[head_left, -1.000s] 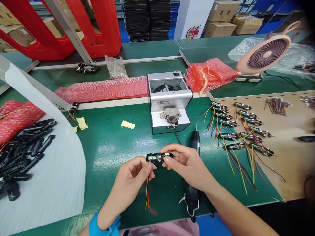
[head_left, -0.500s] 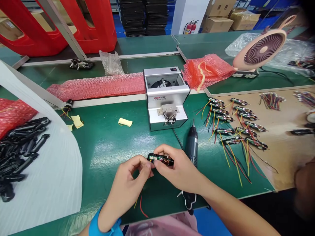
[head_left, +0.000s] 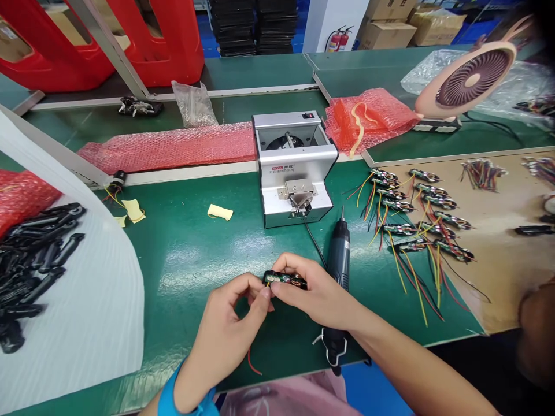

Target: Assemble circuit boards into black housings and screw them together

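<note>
Between the thumb and fingers of my right hand (head_left: 314,292) is a small narrow circuit board (head_left: 277,279) with a copper coil, held over the green bench. Its casing or edge looks black. At the board's left end, the thumb and forefinger of my left hand (head_left: 236,312) are pinched together on its thin wires; a bit of yellow shows at the fingertips. A red wire (head_left: 254,364) hangs below this hand. Just behind my right hand lies an electric screwdriver (head_left: 339,254). Beyond my hands stands a silver screw feeder (head_left: 297,179).
Several wired circuit boards (head_left: 399,230) lie in rows at the right. Black plastic parts (head_left: 39,260) rest on white foam sheet (head_left: 99,323) at the left. Red bubble wrap (head_left: 182,147), a pink fan (head_left: 470,78) and a yellow paper piece (head_left: 220,212) are farther back.
Both hands and the board shift very slightly right in view. The yellow wire end that hung below my left hand is no longer visible; the red one still hangs there.
</note>
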Tool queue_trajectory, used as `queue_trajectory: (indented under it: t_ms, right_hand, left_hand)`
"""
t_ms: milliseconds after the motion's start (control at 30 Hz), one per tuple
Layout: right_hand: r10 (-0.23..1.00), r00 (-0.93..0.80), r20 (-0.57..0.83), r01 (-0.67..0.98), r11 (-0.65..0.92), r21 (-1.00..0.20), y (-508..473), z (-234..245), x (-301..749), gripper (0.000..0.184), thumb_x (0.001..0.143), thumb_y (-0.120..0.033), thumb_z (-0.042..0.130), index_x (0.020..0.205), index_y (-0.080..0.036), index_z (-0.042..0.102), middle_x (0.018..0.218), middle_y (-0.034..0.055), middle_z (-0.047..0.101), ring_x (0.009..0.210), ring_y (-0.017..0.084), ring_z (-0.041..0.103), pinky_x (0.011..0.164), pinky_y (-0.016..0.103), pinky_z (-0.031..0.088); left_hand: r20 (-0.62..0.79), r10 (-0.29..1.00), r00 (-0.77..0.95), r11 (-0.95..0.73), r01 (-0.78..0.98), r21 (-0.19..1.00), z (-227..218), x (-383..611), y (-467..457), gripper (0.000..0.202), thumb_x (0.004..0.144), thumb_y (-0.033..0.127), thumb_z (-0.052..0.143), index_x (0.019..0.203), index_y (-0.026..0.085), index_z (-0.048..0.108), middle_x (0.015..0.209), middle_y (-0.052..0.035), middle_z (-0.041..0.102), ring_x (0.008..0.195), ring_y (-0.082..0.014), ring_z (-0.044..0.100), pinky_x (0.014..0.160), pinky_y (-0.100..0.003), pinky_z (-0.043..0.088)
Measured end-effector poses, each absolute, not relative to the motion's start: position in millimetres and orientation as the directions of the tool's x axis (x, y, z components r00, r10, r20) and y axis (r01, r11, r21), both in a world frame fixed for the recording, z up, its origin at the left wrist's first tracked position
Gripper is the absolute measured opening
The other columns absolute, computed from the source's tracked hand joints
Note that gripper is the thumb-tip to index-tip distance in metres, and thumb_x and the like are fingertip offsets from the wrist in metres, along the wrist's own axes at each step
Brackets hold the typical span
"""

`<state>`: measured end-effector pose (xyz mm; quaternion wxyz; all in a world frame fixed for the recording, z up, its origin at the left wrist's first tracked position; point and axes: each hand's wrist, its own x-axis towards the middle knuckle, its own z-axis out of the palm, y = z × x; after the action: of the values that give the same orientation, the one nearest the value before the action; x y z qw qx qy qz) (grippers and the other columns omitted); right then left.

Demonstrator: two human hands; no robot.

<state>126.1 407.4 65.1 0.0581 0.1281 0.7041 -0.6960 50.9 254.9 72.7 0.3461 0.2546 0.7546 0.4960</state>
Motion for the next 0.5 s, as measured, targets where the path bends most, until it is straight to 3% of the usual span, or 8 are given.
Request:
queue_trajectory:
  t_ms: [300, 500]
  right_hand:
    - [0.108, -0.964, -0.242, 0.245, 0.02, -0.969, 406.5, 64.6, 125.2, 0.006, 0.078, -0.021, 0.054, 0.076, -0.018, 0.048, 0.068, -0.0041, 0.046, 0.062, 0.009, 0.039, 0.057, 0.021, 0.031]
    - [0.153, -0.96, -0.233, 0.239, 0.023, -0.971, 403.6, 63.9, 125.5, 0.009, 0.071, -0.013, 0.054, 0.069, -0.018, 0.046, 0.061, -0.006, 0.043, 0.056, 0.007, 0.035, 0.051, 0.02, 0.029]
  left_hand:
    - [-0.264, 0.74, -0.618, 0.374, 0.052, 0.926, 68.9, 51.2, 253.8, 0.023, 0.086, 0.033, 0.049, 0.068, 0.019, 0.053, 0.064, 0.0003, 0.056, 0.063, -0.015, 0.053, 0.06, -0.024, 0.041]
    - [-0.191, 0.751, -0.632, 0.395, 0.198, 0.897, 72.8, 55.6, 253.9, 0.022, 0.087, 0.031, 0.048, 0.068, 0.019, 0.049, 0.062, 0.0018, 0.052, 0.06, -0.0135, 0.049, 0.058, -0.023, 0.038]
